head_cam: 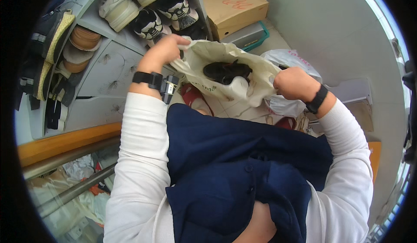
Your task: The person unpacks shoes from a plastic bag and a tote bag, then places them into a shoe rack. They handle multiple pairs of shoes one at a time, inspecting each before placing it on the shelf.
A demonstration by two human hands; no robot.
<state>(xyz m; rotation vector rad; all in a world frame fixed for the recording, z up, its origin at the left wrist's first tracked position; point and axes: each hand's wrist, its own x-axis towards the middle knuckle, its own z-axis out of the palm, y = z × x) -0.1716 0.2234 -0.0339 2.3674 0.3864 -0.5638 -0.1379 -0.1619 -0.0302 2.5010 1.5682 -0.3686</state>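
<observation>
A cream-coloured bag (pixel 208 52) hangs with its mouth spread between my two hands. My left hand (pixel 167 49) grips the rim at its left side, and my right hand (pixel 294 83) is closed on the rim at its right side. Inside the bag lie dark shoes (pixel 224 70), with a whitish object (pixel 239 85) beside them that I cannot make out. The lower part of the shoes is hidden by the bag's front wall, which bears green writing.
On the left stands a grey shoe cabinet (pixel 101 77) holding several shoes. Behind the bag are a cardboard box (pixel 234 7) and a teal-edged container (pixel 259 36). A white plastic bag (pixel 293 59) sits at the right, near the wall. Red slippers (pixel 194 96) are on my feet.
</observation>
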